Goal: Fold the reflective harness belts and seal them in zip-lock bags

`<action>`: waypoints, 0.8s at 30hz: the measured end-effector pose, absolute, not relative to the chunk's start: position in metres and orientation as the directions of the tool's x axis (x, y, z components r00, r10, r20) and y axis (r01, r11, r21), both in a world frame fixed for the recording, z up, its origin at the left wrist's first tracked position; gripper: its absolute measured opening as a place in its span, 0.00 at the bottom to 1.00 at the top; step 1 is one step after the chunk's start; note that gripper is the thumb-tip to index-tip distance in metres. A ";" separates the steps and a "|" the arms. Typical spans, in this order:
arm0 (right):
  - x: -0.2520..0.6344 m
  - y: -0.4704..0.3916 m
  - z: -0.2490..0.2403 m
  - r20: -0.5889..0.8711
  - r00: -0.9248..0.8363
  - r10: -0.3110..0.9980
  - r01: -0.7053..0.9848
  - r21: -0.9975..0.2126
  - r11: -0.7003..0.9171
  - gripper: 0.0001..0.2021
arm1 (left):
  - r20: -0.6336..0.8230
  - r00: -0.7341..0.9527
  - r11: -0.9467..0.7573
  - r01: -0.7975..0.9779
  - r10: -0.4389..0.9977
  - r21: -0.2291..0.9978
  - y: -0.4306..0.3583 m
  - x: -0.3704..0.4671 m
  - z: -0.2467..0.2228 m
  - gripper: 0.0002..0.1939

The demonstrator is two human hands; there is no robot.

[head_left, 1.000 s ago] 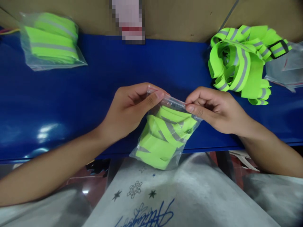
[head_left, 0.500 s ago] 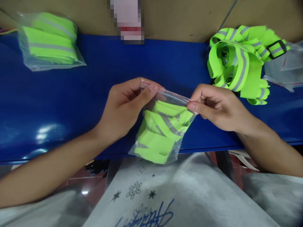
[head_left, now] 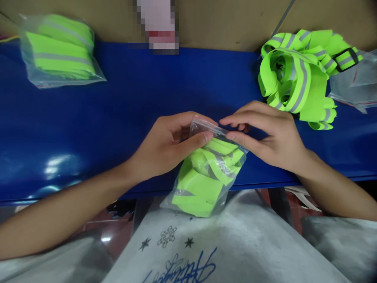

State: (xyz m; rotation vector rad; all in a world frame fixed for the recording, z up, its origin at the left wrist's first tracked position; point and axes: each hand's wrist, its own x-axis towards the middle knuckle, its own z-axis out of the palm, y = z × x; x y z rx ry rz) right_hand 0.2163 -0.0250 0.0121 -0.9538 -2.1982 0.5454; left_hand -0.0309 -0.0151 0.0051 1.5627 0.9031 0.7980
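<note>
A clear plastic bag (head_left: 203,177) with a folded neon-green strap and grey stripes inside hangs at the table's front edge, tilted. My left hand (head_left: 176,145) pinches its top edge between thumb and fingers. My right hand (head_left: 268,137) is at the bag's upper right corner, thumb against the plastic, its fingers apart from the thumb and raised above the top edge. Behind my right hand lies a loose pile of neon-green straps (head_left: 306,78) with a black buckle (head_left: 347,60).
The blue table (head_left: 141,86) runs across the view. A filled bag of green strap (head_left: 61,51) lies at the back left. Flat clear bags (head_left: 349,88) lie at the far right. A cardboard surface (head_left: 218,23) stands behind the table.
My left hand has moved right along the bag's top. My right hand has released its pinch and spread its fingers. The bag has shifted slightly right and down.
</note>
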 end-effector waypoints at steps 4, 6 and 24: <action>0.213 -0.031 0.010 0.426 -0.535 0.730 0.553 -0.476 0.684 0.10 | 0.033 0.496 -0.089 0.089 0.868 0.992 -0.016 -0.029 -0.001 0.08; 0.212 -0.033 0.009 0.427 -0.539 0.726 0.581 -0.435 0.688 0.11 | 0.031 0.486 -0.093 0.105 0.873 0.990 -0.015 -0.029 -0.003 0.08; 0.219 -0.029 0.001 0.417 -0.658 0.627 0.545 -0.310 0.779 0.07 | 0.090 0.406 -0.207 0.254 0.910 0.945 -0.023 -0.027 0.002 0.05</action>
